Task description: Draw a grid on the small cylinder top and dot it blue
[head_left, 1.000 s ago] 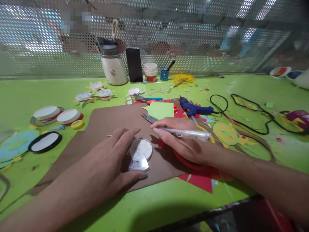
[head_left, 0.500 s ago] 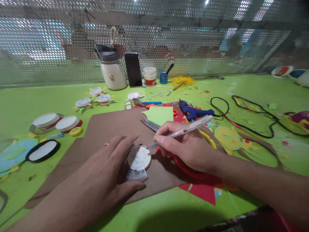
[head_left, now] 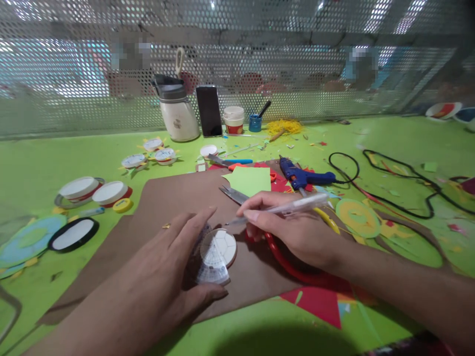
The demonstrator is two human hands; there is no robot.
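Observation:
My left hand [head_left: 166,267] presses flat on a clear protractor [head_left: 211,269] and a small white round disc [head_left: 219,247] lying on a brown sheet [head_left: 163,198]. My right hand [head_left: 293,230] grips a clear pen [head_left: 293,206], its tip just above the disc's upper edge. Under my right wrist lies a red ring [head_left: 293,269] on red paper scraps.
Scissors [head_left: 232,193], a light green paper piece [head_left: 250,180] and a blue glue gun [head_left: 302,175] with black cable [head_left: 389,188] lie behind my hands. White lids [head_left: 94,190] and a black-rimmed disc [head_left: 73,234] sit left. A jug [head_left: 178,111], phone [head_left: 209,111] and cups stand by the mesh wall.
My right hand lifted the pen from lying flat, swung its tip to the disc's edge, then lowered it slightly. My left hand kept pressing on the protractor and disc.

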